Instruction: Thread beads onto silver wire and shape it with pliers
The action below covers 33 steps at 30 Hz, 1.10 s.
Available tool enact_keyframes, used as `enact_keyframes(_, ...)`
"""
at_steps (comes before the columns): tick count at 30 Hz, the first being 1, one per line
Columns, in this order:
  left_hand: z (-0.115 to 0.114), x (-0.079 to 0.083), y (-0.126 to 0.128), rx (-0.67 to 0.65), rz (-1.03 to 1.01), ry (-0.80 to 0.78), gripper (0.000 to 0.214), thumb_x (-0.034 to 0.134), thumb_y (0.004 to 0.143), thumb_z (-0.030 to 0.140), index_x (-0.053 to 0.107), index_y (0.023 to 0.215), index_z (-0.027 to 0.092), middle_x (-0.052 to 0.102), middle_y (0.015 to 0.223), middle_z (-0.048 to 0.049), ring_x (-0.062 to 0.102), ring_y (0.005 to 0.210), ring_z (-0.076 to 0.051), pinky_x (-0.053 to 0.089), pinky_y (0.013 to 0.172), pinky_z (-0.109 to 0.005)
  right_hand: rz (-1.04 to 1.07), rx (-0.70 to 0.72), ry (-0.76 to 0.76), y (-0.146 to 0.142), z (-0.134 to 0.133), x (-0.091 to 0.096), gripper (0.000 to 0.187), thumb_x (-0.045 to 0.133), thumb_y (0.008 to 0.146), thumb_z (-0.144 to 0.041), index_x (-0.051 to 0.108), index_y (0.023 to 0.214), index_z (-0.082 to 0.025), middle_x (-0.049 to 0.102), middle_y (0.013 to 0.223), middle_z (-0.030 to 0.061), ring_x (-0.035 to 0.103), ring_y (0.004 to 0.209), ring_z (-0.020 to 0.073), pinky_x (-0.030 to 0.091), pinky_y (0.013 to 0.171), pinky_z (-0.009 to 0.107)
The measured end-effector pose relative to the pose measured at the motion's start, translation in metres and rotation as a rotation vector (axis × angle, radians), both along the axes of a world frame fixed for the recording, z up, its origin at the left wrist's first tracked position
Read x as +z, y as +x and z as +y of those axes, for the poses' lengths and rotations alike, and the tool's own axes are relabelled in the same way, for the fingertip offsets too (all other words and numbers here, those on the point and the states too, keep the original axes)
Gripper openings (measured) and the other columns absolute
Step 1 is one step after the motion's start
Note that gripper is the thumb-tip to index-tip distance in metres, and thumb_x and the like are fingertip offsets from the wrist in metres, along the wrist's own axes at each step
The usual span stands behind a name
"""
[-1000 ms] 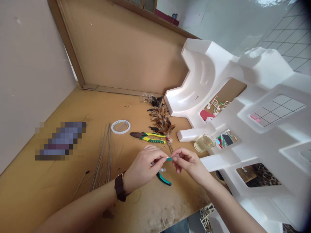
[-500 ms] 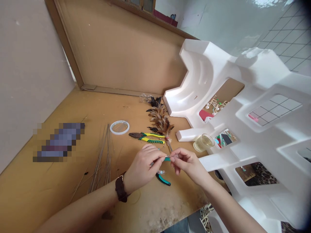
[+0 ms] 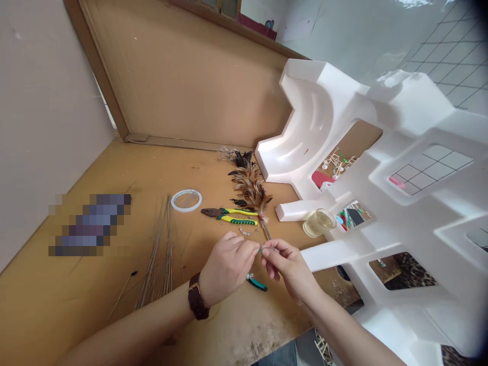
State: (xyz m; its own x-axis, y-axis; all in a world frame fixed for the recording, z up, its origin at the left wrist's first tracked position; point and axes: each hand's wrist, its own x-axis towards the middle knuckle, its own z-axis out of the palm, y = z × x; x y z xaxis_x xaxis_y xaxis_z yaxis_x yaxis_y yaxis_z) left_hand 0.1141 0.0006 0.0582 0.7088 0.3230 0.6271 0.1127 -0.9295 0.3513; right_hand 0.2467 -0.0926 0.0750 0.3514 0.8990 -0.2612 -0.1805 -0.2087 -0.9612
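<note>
My left hand, with a dark watch strap on its wrist, is closed in a pinch. My right hand also pinches, its fingertips close to those of the left. A thin, shiny beaded wire runs between them, mostly hidden by the fingers. A few pale beads show just under my left hand. Behind them lies a teal-and-black tool handle, the rest covered by my hand. Beyond my hands, a short curve of small beads rests on the table near pliers with yellow-green handles.
A feather duster lies past the pliers, beside a white ring-shaped roll. Straight thin wires lie left of my hands. At right, a glass with yellowish liquid stands by a large white moulded frame. A blurred object lies far left.
My left hand has turned so its back covers more of the pinch and the teal handle. My right hand has dipped slightly. The small bead curve near the pliers is now uncovered.
</note>
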Motion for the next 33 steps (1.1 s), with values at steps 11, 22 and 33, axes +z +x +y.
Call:
enact_keyframes(11,-0.0003,-0.0029,0.0003,-0.017,-0.047,-0.313,0.008,0.040,0.085,0.015,0.048,0.085,0.018,0.059,0.073,-0.0015,0.055,0.066,-0.014,0.042,0.063,-0.027,0.017,-0.021,0.005,0.0023,0.0009,0.0012,0.024,0.067,0.071,-0.038,0.059,0.078,-0.017,0.058,0.059,-0.0031,0.044,0.041,0.0060,0.030,0.038,0.018)
enact_keyframes(22,-0.0040,-0.0015,-0.0011,-0.072,-0.116,-0.249,0.019,0.039,0.084,0.010,0.042,0.101,0.018,0.061,0.086,-0.0051,0.059,0.076,-0.016,0.046,0.069,-0.028,0.322,0.058,-0.036,0.0052,0.0015,-0.0021,0.021,0.066,0.072,-0.034,0.056,0.076,-0.016,0.049,0.060,-0.0045,0.031,0.042,0.0033,0.016,0.040,0.019)
enact_keyframes(33,-0.0046,-0.0011,-0.0008,-0.056,-0.111,-0.271,0.019,0.037,0.084,0.011,0.041,0.102,0.018,0.063,0.088,-0.0071,0.060,0.079,-0.017,0.047,0.070,-0.030,0.330,0.070,-0.046,0.0045,0.0010,-0.0013,0.025,0.068,0.070,-0.036,0.055,0.076,-0.016,0.049,0.060,-0.0044,0.029,0.042,0.0041,0.014,0.040,0.020)
